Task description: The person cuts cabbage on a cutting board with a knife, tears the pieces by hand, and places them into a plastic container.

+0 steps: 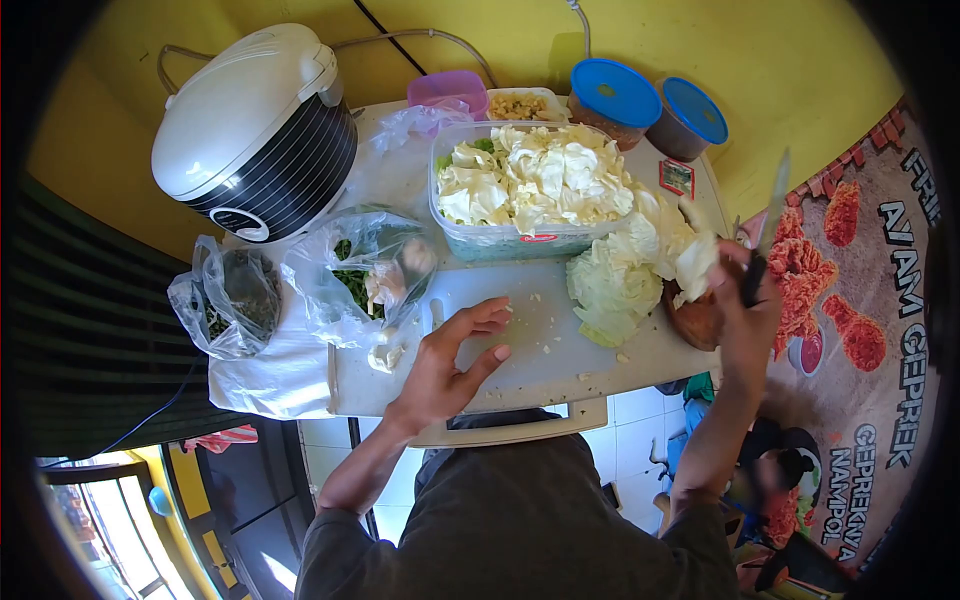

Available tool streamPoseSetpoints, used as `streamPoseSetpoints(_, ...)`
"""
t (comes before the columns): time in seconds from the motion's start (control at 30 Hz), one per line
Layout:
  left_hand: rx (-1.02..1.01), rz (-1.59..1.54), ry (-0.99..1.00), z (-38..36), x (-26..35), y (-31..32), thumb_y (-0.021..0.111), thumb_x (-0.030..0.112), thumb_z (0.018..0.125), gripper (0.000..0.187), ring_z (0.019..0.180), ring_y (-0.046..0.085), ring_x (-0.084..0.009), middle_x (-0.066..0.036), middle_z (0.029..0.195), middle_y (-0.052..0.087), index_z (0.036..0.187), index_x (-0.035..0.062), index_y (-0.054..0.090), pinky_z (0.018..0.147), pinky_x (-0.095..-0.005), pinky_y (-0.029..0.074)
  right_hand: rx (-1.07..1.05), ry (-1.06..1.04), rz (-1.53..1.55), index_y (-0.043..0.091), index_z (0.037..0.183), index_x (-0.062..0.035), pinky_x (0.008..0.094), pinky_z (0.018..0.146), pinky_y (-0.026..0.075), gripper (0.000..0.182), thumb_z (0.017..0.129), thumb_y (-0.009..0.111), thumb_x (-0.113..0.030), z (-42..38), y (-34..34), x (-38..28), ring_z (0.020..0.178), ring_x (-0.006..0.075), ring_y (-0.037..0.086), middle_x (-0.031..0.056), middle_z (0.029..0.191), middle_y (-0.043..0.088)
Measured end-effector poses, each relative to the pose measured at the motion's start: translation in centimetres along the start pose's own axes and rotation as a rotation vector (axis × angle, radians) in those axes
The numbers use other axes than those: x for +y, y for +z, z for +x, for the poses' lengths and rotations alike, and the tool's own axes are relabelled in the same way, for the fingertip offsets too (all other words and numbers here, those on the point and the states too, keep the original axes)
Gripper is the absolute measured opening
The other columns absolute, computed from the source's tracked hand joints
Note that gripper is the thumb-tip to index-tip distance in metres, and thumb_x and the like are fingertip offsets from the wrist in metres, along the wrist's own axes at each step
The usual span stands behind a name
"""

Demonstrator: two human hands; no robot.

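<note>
My left hand (pixel 455 360) hovers over the near left of the white cutting board (pixel 520 300), fingers apart and nothing in them. My right hand (pixel 750 310) is closed around the black handle of a knife (pixel 773 205), blade pointing up and away at the right of the table. A pale cabbage leaf (pixel 697 265) overlaps its fingertips in this view. Between the hands, the remaining cabbage (pixel 612 290) rests at the right end of the board, where small white scraps lie scattered. Behind the board, a clear plastic tub (pixel 490 243) is heaped with cut cabbage (pixel 560 175).
A rice cooker (pixel 260 120) stands at the back left. Plastic bags of greens (pixel 235 300) and garlic (pixel 385 285) sit left of the board. Two blue-lidded containers (pixel 615 92) and a purple box (pixel 447 90) line the wall. A brown bowl (pixel 690 320) is by the right edge.
</note>
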State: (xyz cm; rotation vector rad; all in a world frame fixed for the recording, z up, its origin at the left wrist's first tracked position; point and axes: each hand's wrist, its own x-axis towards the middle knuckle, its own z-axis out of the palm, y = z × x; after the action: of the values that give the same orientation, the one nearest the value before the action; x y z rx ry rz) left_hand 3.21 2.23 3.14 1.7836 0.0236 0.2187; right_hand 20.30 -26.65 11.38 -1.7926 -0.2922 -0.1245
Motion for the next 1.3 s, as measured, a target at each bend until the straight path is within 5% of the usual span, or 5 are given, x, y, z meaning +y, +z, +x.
streamPoseSetpoints(0.23, 0.071, -0.375, -0.176, 0.5, 2.1, 2.1, 0.079, 0.01, 0.095, 0.066, 0.107, 0.068, -0.0155, -0.01, 0.122, 0.071, 0.152, 0.0028, 0.048, 0.095, -0.0326, 0.056, -0.726, 0.595, 0.657, 0.063, 0.125, -0.0048, 0.0217, 0.046, 0.028, 0.029, 0.103, 0.069, -0.023, -7.7, 9.4, 1.9, 0.052, 0.0008, 0.039, -0.0044, 0.085, 0.065)
streamPoseSetpoints(0.53, 0.186, -0.142, -0.19, 0.0, 1.4, 1.2, 0.08, 0.0, 0.091, 0.068, 0.111, 0.068, -0.0148, -0.013, 0.122, 0.072, 0.151, 0.0038, 0.051, 0.098, -0.0303, 0.057, -0.509, -0.111, -0.013, 0.073, 0.108, 0.0012, 0.0219, 0.057, 0.035, 0.02, 0.099, 0.074, -0.017, -7.2, 12.4, 2.7, 0.063, 0.0028, 0.044, -0.0015, 0.077, 0.066)
streamPoseSetpoints(0.83, -0.008, -0.311, -0.337, 0.0, 0.2, -0.8, 0.07, 0.006, 0.101, 0.058, 0.102, 0.065, -0.0088, -0.008, 0.116, 0.074, 0.154, 0.0011, 0.048, 0.094, -0.0272, 0.054, -0.485, -0.032, -0.023, 0.064, 0.081, 0.0025, 0.0298, 0.05, 0.033, 0.029, 0.098, 0.076, -0.018, -7.1, 13.0, 2.0, 0.056, 0.0074, 0.037, 0.002, 0.057, 0.046)
streamPoseSetpoints(1.17, -0.048, -0.742, -0.168, -0.8, 0.0, 0.3, 0.067, -0.001, 0.1, 0.059, 0.132, 0.05, -0.0154, -0.008, 0.148, 0.049, 0.155, 0.0105, 0.048, 0.109, -0.0357, 0.047, -0.582, 0.219, 0.199, 0.075, 0.104, 0.002, 0.0246, 0.059, 0.045, 0.019, 0.101, 0.072, -0.016, -7.0, 12.9, 2.8, 0.067, 0.0022, 0.054, -0.0018, 0.075, 0.068)
streamPoseSetpoints(1.3, -0.01, -0.373, 0.05, -0.6, -0.2, 0.4, 0.079, 0.0, 0.091, 0.05, 0.133, 0.048, -0.0159, -0.01, 0.152, 0.043, 0.135, 0.0118, 0.057, 0.112, -0.0358, 0.043, -0.618, 0.22, 0.255, 0.076, 0.107, 0.0009, 0.024, 0.062, 0.047, 0.019, 0.103, 0.069, -0.017, -7.6, 12.9, 5.0, 0.072, 0.003, 0.059, -0.0008, 0.08, 0.072)
